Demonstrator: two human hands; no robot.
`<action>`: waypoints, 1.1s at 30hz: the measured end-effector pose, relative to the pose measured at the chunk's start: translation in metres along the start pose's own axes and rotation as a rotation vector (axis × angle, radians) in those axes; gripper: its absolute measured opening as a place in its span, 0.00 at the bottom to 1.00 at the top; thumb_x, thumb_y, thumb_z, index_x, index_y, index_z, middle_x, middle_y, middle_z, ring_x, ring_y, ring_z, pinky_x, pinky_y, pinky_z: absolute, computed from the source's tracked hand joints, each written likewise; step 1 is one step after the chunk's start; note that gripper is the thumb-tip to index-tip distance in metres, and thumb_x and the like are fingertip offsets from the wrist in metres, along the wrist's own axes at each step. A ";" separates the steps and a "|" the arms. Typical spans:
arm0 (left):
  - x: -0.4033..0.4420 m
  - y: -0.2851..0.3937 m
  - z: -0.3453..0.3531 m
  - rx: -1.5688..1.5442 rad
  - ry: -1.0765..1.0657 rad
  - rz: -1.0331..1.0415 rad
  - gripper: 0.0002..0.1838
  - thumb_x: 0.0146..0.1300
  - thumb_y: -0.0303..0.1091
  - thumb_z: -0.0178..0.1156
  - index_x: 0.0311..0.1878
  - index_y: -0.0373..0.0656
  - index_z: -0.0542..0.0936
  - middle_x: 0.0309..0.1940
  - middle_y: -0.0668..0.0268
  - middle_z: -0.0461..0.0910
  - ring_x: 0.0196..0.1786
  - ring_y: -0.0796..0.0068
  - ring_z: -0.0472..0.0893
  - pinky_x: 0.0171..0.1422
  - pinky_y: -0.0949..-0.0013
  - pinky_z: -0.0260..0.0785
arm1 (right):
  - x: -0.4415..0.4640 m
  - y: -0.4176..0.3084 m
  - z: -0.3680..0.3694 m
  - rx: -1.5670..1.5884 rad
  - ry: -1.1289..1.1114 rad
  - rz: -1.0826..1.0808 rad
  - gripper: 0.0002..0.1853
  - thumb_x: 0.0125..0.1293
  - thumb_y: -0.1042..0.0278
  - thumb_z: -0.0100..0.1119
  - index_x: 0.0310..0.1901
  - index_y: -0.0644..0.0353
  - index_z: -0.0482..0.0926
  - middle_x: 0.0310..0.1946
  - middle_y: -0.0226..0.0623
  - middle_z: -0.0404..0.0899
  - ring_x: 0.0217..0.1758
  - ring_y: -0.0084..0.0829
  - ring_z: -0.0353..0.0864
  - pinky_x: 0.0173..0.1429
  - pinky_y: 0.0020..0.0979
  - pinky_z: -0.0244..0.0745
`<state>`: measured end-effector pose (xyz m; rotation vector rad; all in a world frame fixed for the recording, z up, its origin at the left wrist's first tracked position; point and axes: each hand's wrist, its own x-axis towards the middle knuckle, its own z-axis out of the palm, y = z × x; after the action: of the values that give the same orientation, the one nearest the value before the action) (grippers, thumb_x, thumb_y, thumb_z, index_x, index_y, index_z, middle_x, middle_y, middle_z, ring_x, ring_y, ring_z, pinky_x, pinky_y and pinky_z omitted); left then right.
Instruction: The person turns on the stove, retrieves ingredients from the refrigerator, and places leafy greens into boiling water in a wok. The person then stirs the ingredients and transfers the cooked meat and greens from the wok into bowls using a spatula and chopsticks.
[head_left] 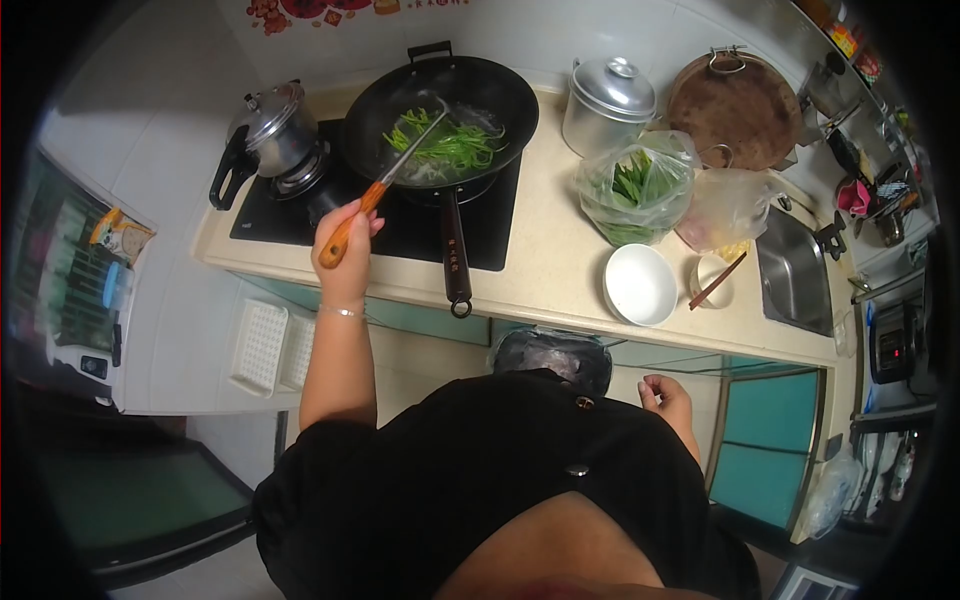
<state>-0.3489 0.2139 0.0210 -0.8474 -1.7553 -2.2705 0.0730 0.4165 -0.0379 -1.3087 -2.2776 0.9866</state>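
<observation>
My left hand (345,238) grips the orange wooden handle of a metal ladle (408,155), whose far end reaches into a black wok (365,120). Green vegetable stems (455,145) lie in bubbling liquid inside the wok, on the black stovetop (395,235). The wok's dark handle (454,240) points toward me. Low at the counter's front edge, my right hand (667,400) hangs with its fingers curled and nearly together; whether anything is between them is too small to tell. A white bowl (640,285) is the nearest dish to it.
A pressure cooker (280,130) stands left of the wok. Behind the bowls are a lidded pot (608,105), a bag of greens (637,185) and a round board (735,110). Chopsticks rest on a small bowl (711,280) beside the sink (795,270).
</observation>
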 end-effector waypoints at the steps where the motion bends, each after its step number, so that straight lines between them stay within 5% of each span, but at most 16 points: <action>1: 0.004 -0.005 0.004 -0.002 -0.027 0.030 0.08 0.62 0.24 0.53 0.44 0.34 0.73 0.37 0.59 0.76 0.37 0.71 0.79 0.45 0.71 0.76 | 0.001 -0.002 -0.001 0.001 -0.001 0.001 0.11 0.55 0.67 0.62 0.36 0.65 0.79 0.28 0.42 0.79 0.29 0.33 0.78 0.35 0.29 0.72; 10: -0.026 0.017 -0.018 0.309 -0.105 0.128 0.08 0.58 0.21 0.56 0.41 0.34 0.76 0.37 0.60 0.77 0.35 0.77 0.79 0.42 0.77 0.73 | -0.007 0.004 -0.005 -0.036 0.029 0.078 0.11 0.56 0.67 0.61 0.36 0.66 0.79 0.28 0.42 0.79 0.30 0.34 0.78 0.36 0.30 0.72; 15: -0.012 -0.011 0.007 0.091 -0.087 0.046 0.08 0.58 0.22 0.57 0.42 0.34 0.76 0.37 0.61 0.76 0.35 0.76 0.79 0.42 0.76 0.73 | -0.003 -0.012 -0.002 -0.019 0.004 0.086 0.11 0.56 0.66 0.61 0.36 0.65 0.79 0.27 0.42 0.79 0.29 0.34 0.78 0.35 0.30 0.72; 21: -0.015 -0.008 -0.011 0.188 -0.028 0.071 0.09 0.59 0.23 0.55 0.43 0.34 0.75 0.37 0.59 0.76 0.36 0.74 0.79 0.43 0.73 0.75 | 0.004 0.018 -0.002 -0.057 0.053 -0.037 0.11 0.56 0.66 0.62 0.36 0.65 0.79 0.27 0.41 0.79 0.28 0.33 0.78 0.34 0.29 0.72; 28: -0.018 -0.018 0.002 0.116 -0.068 0.115 0.08 0.59 0.22 0.56 0.43 0.34 0.75 0.39 0.59 0.75 0.36 0.75 0.79 0.43 0.75 0.74 | -0.003 -0.007 0.003 -0.015 -0.019 0.118 0.11 0.56 0.66 0.61 0.36 0.66 0.79 0.27 0.41 0.79 0.28 0.31 0.77 0.34 0.29 0.71; 33: 0.006 -0.031 -0.006 0.061 0.011 0.039 0.09 0.60 0.23 0.55 0.44 0.34 0.74 0.40 0.58 0.74 0.37 0.73 0.79 0.43 0.72 0.76 | 0.007 0.006 0.002 -0.015 0.053 -0.040 0.10 0.57 0.66 0.61 0.35 0.64 0.79 0.26 0.40 0.79 0.28 0.30 0.77 0.34 0.29 0.71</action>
<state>-0.3691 0.2194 -0.0032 -0.8480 -1.7770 -2.1818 0.0720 0.4236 -0.0439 -1.2754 -2.2664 0.9121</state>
